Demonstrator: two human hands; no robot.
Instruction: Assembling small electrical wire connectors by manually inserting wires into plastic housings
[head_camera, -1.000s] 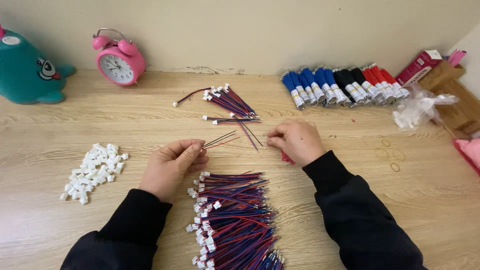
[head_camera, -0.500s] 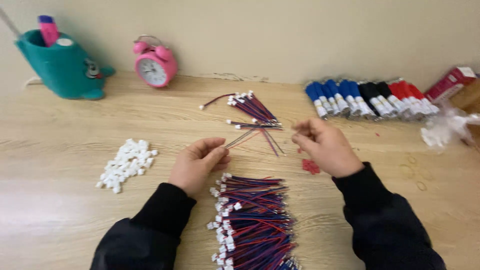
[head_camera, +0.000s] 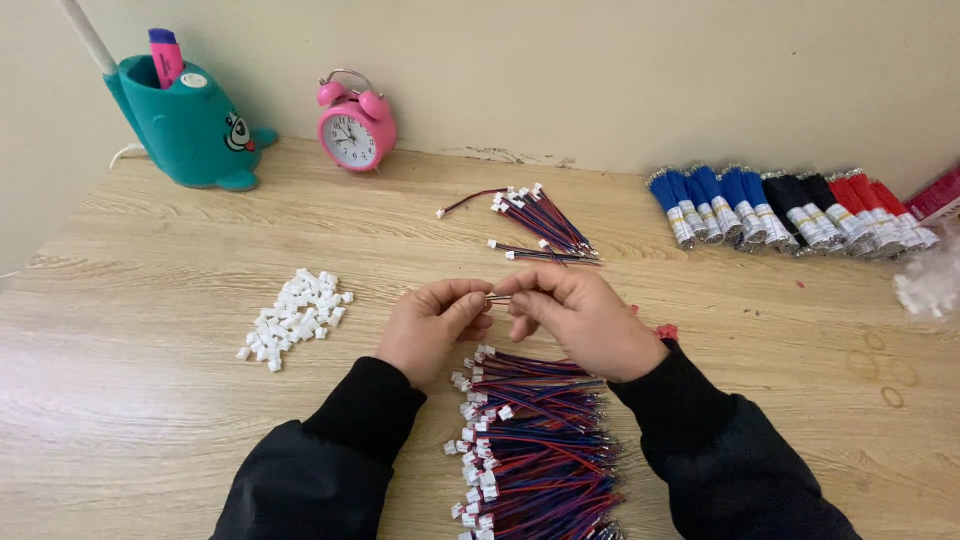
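Note:
My left hand (head_camera: 432, 325) and my right hand (head_camera: 580, 318) meet above the wooden table (head_camera: 150, 400), fingertips pinched together on a thin wire lead (head_camera: 497, 297) held between them. Just below my hands lies a big pile of red and blue wire leads with white plugs (head_camera: 530, 440). A smaller bunch of the same leads (head_camera: 540, 225) lies beyond my hands. A heap of small white plastic connector housings (head_camera: 292, 315) sits to the left of my left hand.
A teal whale-shaped pen holder (head_camera: 190, 125) and a pink alarm clock (head_camera: 355, 135) stand by the back wall. Bundles of blue, black and red wires (head_camera: 790, 210) line the back right. A clear plastic bag (head_camera: 930, 285) lies at the right edge.
My hands have come together; the right hand moved left to meet the left. The view has shifted, showing more of the table's left side.

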